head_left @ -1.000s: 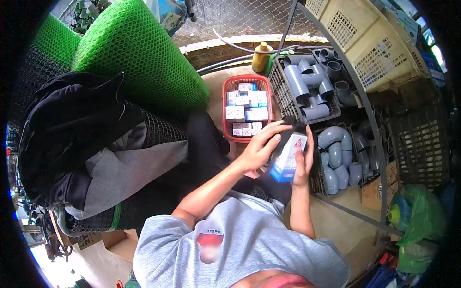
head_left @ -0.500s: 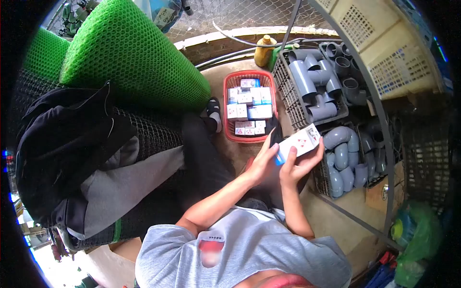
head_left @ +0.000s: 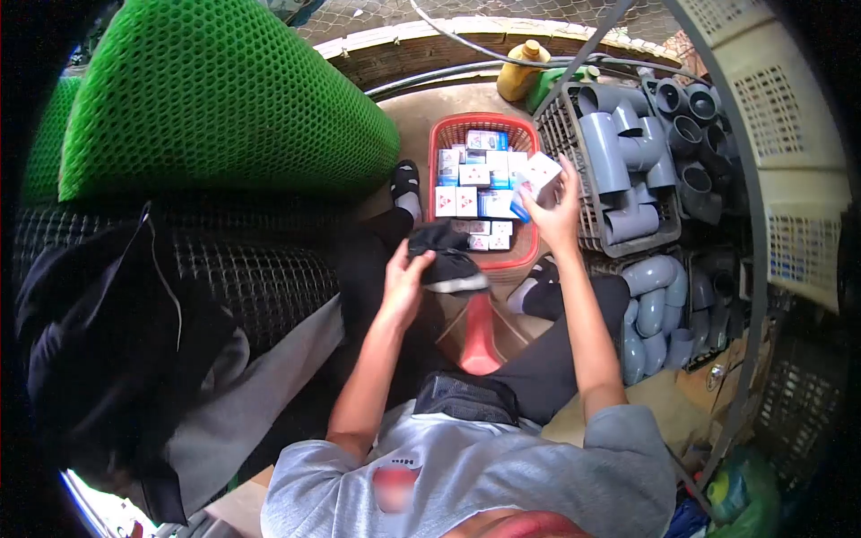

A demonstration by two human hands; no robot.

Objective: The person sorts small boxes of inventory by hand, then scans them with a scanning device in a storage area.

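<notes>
A red plastic basket stands on the floor between my feet, with several small white and blue boxes in it. My right hand grips a white and blue box over the basket's right side. My left hand is closed on a black cloth with a pale edge, at the basket's near left corner. The cloth covers part of that corner.
Green mesh rolls lie at the left, dark clothing nearer. Crates of grey pipe fittings stand right of the basket. A yellow bottle is behind it. A red stool edge shows between my legs.
My hands have moved apart. The box is now in my right hand alone, over the basket, and my left hand has moved left with the black cloth. The view has shifted slightly.
</notes>
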